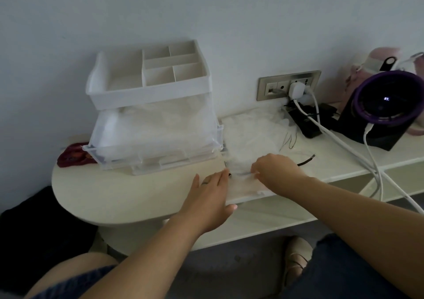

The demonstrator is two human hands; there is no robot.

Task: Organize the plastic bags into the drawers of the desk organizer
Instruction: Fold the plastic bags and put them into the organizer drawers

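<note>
One faint plastic bag (246, 187), outline blurred: left grip (211, 197) flat at its edge, right grip (275, 172) pinching it.

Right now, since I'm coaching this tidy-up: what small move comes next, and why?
Probably fold the plastic bag flatter: the left hand presses its edge, the right hand pinches it, and the open drawer beside it already holds bags.

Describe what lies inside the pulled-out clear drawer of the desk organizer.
Crumpled translucent plastic bags fill the clear drawer, heaped up to the top tray. The drawer floor and anything beneath the bags are covered.
</note>
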